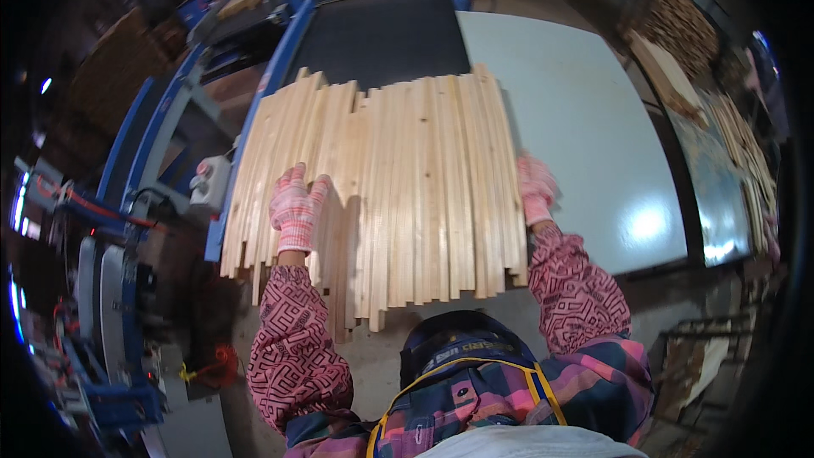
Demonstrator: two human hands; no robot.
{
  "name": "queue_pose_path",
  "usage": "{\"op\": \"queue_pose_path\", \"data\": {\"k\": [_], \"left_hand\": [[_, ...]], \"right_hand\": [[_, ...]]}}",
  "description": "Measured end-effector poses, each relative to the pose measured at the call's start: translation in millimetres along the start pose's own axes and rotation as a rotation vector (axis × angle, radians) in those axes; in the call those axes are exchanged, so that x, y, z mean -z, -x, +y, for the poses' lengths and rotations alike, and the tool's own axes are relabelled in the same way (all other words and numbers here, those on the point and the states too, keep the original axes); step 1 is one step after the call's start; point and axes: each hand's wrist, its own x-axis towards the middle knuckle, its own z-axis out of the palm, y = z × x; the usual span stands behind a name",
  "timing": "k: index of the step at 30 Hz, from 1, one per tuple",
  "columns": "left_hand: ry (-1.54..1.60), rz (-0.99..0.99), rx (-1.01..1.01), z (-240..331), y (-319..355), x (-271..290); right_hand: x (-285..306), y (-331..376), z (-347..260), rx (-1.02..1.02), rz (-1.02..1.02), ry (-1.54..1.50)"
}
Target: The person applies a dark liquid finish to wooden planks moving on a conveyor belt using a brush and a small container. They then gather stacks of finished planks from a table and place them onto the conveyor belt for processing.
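The biggest thing in front of you is the pale grey table (585, 127), a smooth sheet that catches a bright spot of light toward its near right corner. Beyond the table's far left edge runs a dark conveyor belt (381, 34), flanked by a blue steel frame (280, 59) that slopes down along the table's left side. A grey control box with a red button (209, 182) hangs on that frame, just left of the table's near left end.

Lying across the left half of the table is a sheet of pale wooden slats (415, 178), set side by side lengthwise away from you, their far ends reaching the belt and their near ends ragged and overhanging the table's near edge. To the right of the table, well apart from it, more stacked wood strips (746, 153) lie along a bench.

Your left hand (295, 208), in a pink and white knit glove, rests flat on top of the slats near their left side, fingers spread and pointing away from you. Your right hand (536, 188), gloved alike, presses against the slats' right edge where they meet the bare table; its fingers look held together, though I cannot tell whether they curl round the outermost slat.
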Motion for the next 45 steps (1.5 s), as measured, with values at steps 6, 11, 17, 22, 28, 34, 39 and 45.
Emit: {"op": "queue_pose_path", "data": {"k": [6, 11, 17, 22, 28, 34, 39, 45], "left_hand": [[-0.003, -0.171, -0.263, 97.3, 48.2, -35.3], [-0.041, -0.091, -0.310, 82.5, 53.2, -46.8], [-0.053, -0.070, -0.252, 77.8, 55.6, -53.0], [0.068, -0.036, -0.344, 111.2, 62.0, -53.1], [0.011, -0.426, -0.806, 246.9, 180.0, 8.3], [-0.306, -0.507, -0.549, 294.3, 178.5, 5.4], [-0.279, -0.682, -0.628, 317.2, 158.5, 19.0], [-0.051, -0.353, -0.601, 355.5, 142.8, 7.0]], "right_hand": [[49.0, 6.4, 9.7, -0.048, -0.258, 0.266], [61.3, 24.0, -63.2, -0.361, -0.351, 0.368], [75.0, 18.2, -27.3, -0.341, -0.357, 0.164], [65.1, 25.4, -64.9, -0.238, -0.304, 0.362], [63.2, 17.7, -41.1, -0.230, -0.426, 0.341], [61.2, 17.3, -54.0, -0.203, -0.424, 0.334], [87.6, -5.1, -74.6, -0.253, -0.518, 0.303], [95.7, -13.3, -64.0, -0.254, -0.657, 0.238]]}}
